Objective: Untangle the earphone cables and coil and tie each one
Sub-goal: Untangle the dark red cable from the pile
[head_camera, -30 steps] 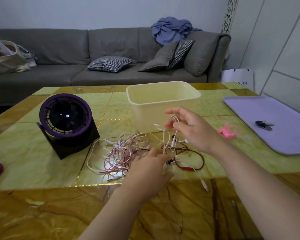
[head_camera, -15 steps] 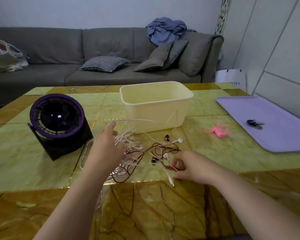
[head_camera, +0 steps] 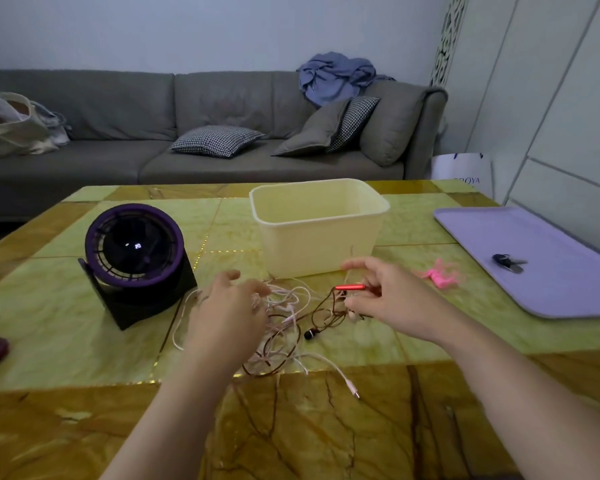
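1. My right hand (head_camera: 392, 299) has come up off the desk (head_camera: 66, 348). Thumb and finger pinch the red barrel (head_camera: 350, 287), and the brown cable (head_camera: 321, 315) trails down from it.
2. My left hand (head_camera: 229, 313) has shifted onto the earphone cables (head_camera: 288, 301). Its fingers are blurred, so I cannot tell whether it grips or just pins them.
3. I judge one lead is being teased free, with nothing coiled yet.
4. The barrel lies level, its long axis left-right and its free tip toward the left hand. The tangle sits on the desk before the cream tub (head_camera: 319, 244).
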